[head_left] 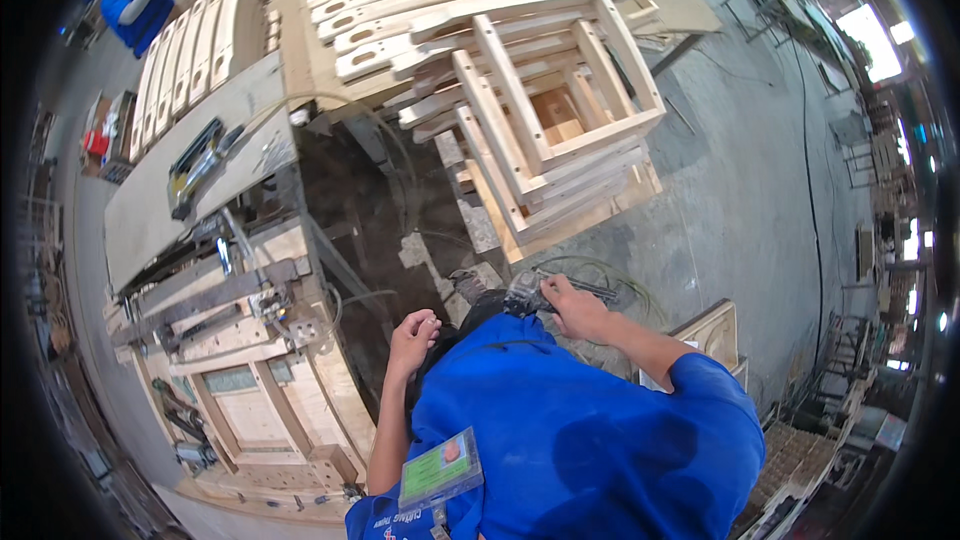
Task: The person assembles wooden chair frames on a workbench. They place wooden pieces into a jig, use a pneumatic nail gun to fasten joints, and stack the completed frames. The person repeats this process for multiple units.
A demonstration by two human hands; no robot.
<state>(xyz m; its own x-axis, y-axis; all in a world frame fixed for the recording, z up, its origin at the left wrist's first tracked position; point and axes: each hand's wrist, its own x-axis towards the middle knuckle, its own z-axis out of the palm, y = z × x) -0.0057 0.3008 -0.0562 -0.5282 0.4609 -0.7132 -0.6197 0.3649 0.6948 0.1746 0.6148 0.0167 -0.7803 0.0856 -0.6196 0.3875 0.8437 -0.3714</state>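
Observation:
My right hand (572, 306) is closed around a grey and black nail gun (524, 290), held low in front of my body; its lower part is partly hidden. To the left of it, my left hand (412, 340) is raised with curled fingers, and whatever they hold, if anything, is too small to make out. Beyond both hands stands a stack of wooden frames (545, 160), pale and slatted, resting on a wooden pallet (470, 202). Neither hand touches the stack.
At left, a workbench carries a wooden jig (250, 340) with metal clamps. Another nail gun (195, 168) lies on the grey board (150, 210). Curved wooden slats (365, 35) cover the far table. A co-worker (140, 0) in blue stands far left. A hose (635, 290) trails across the floor.

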